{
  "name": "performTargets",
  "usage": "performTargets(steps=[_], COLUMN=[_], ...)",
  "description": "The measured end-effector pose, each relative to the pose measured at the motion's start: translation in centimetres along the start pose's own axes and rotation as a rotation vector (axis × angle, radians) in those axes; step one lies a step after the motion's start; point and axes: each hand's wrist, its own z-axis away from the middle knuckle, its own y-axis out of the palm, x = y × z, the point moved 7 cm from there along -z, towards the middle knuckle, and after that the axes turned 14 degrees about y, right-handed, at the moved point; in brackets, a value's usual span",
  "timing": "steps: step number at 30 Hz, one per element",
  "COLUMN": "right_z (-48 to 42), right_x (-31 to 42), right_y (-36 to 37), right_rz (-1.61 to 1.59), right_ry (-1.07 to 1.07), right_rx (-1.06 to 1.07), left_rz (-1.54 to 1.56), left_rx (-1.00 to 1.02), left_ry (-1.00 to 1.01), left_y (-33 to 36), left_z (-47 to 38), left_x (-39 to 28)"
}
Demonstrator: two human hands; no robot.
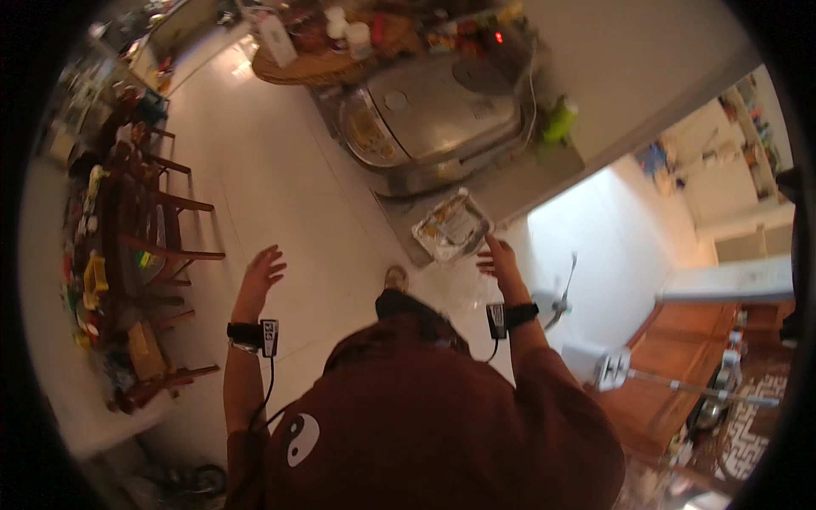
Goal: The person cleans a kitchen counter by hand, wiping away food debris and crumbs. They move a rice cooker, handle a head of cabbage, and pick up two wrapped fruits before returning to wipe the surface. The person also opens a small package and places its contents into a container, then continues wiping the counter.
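A foil tray with what look like food remains lies at the near corner of a counter. My right hand is beside the tray's right end, fingers apart; whether a fingertip touches the rim I cannot tell. My left hand is over the tiled floor, fingers spread, holding nothing. Each wrist wears a black strap with a small cabled device. Behind the tray sits a silver kitchen appliance with a control panel on its front.
Beyond the appliance, a wooden board or tabletop holds several containers. Wooden chairs line a cluttered table at left. A green object is by the wall. At right, a long-handled cleaning tool extends past a wooden cabinet.
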Motion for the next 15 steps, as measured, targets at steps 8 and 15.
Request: performTargets(steps=[8, 15], right_z=[-2.1, 6.6], right_x=[-1.2, 0.3], right_y=[2.0, 1.9], right_rz=[0.138, 0.170], right_ry=[-0.089, -0.174], right_rx=[-0.227, -0.214], left_rz=[-0.015, 0.022], left_rx=[0.104, 0.768], left_ry=[-0.005, -0.044], left_y=[-2.5, 8.0], left_z=[-11.0, -17.9], left_x=[-0.8, -1.7])
